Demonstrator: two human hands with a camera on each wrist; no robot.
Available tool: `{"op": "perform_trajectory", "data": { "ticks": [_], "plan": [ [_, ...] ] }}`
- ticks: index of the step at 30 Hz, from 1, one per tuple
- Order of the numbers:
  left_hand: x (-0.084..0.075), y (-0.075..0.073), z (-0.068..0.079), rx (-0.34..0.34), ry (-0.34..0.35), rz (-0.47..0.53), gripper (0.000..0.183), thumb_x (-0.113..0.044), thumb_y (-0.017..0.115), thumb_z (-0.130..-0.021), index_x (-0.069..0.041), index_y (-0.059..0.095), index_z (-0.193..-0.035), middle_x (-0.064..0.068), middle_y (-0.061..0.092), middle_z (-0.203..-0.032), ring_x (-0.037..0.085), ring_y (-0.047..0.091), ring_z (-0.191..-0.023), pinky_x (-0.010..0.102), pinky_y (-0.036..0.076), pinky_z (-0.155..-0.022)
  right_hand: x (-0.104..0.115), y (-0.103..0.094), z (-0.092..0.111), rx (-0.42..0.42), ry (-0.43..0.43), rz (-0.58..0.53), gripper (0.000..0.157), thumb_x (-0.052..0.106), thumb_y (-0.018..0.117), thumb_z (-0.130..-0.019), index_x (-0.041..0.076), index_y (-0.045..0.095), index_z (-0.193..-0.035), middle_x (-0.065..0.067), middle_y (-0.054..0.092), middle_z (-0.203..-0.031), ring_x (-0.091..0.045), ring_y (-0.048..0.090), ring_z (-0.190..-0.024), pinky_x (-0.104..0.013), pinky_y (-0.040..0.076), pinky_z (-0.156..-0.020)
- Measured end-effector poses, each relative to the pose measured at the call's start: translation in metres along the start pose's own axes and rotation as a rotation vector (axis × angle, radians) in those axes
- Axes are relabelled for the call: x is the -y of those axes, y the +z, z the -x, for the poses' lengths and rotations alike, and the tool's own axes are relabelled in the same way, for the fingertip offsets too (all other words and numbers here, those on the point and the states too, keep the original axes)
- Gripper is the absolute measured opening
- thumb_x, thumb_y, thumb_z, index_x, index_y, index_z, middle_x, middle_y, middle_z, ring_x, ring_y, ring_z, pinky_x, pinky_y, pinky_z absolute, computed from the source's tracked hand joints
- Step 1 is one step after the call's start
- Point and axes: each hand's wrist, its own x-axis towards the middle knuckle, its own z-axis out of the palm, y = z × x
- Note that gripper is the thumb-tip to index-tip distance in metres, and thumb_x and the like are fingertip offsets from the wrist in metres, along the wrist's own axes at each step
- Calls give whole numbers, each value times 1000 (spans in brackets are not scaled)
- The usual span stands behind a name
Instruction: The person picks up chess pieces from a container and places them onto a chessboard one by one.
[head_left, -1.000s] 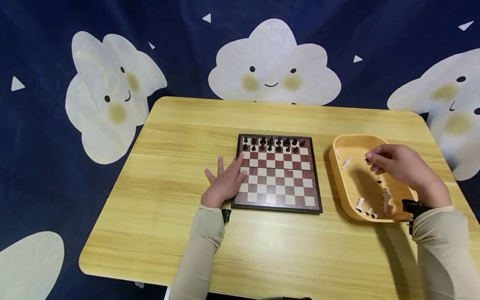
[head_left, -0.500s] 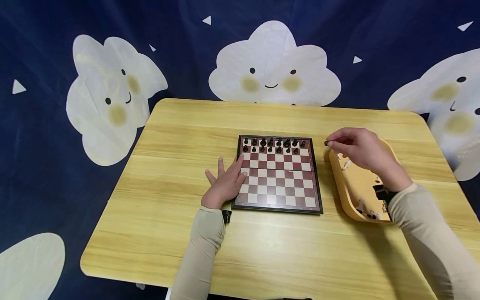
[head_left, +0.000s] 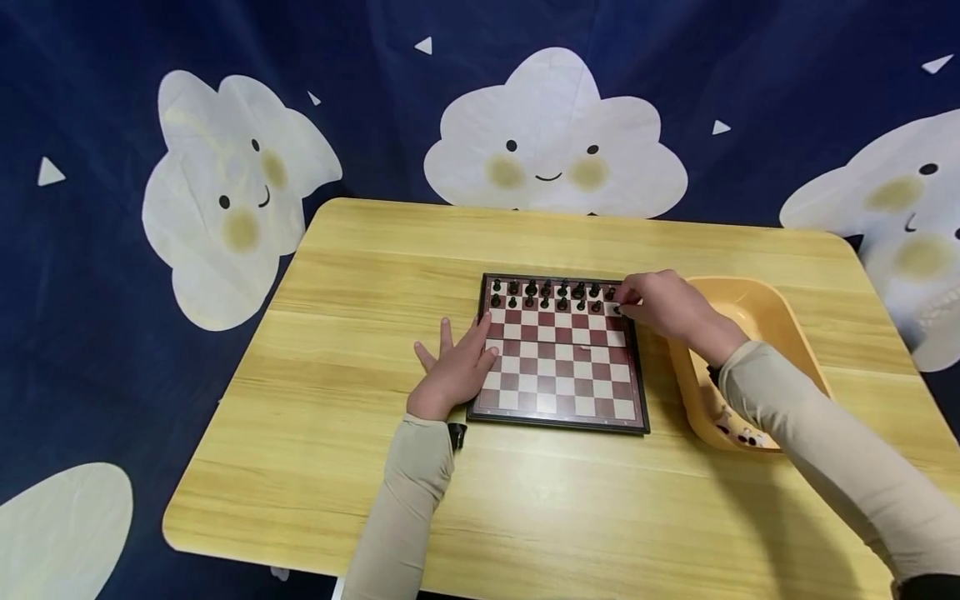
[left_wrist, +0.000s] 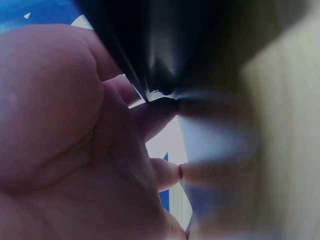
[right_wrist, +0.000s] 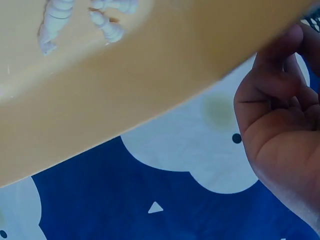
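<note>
A chessboard (head_left: pixel 557 367) with red-brown and cream squares lies on the table in the head view. Black chess pieces (head_left: pixel 546 293) stand upright in two rows along its far side. My left hand (head_left: pixel 453 371) rests on the board's left edge with fingers spread; in the left wrist view the palm (left_wrist: pixel 75 140) fills the left side. Over the far right corner, my right hand (head_left: pixel 667 307) pinches a small black chess piece (head_left: pixel 618 309) at the end of the nearer row. That piece is partly hidden by the fingertips, and whether it touches the board I cannot tell.
Right of the board stands a yellow tray (head_left: pixel 797 333), partly covered by my right forearm. White chess pieces (head_left: pixel 738 433) lie in its near end; several also show in the right wrist view. The wooden table (head_left: pixel 322 350) extends left, with a cloud-patterned blue cloth behind.
My right hand has moved left from over the tray to the board's far right corner, carrying the black chess piece. My left hand has stayed on the board's left edge.
</note>
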Motion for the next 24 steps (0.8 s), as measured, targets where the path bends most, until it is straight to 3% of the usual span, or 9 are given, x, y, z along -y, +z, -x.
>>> {"op": "perform_trajectory", "data": {
  "ticks": [18,21,24],
  "plan": [
    [0,2,1,1,4,-4,62,-42,35,-113,-30,9,-168,-1,17,-172,37,-25,-154,70,-29,-107,4,9,-4,4,6,23,13,6,73,-95,0,70,-105,-16,75,-98,-34,71,-91,-49,57,-78],
    [0,2,1,2,7,-1,62,-42,34,-113,-30,9,-168,-1,17,-172,37,-25,-154,70,-29,-107,4,-3,6,-57,54,-67,12,12,71,-98,1,67,-103,-14,74,-96,-31,70,-83,-44,56,-71],
    [1,1,1,2,5,-2,62,-42,34,-113,-30,8,-168,-2,17,-172,36,-26,-154,70,-29,-108,-6,-19,21,-226,131,-154,17,21,68,-100,4,65,-96,-12,72,-87,-23,64,-72,-32,50,-61]
  ]
}}
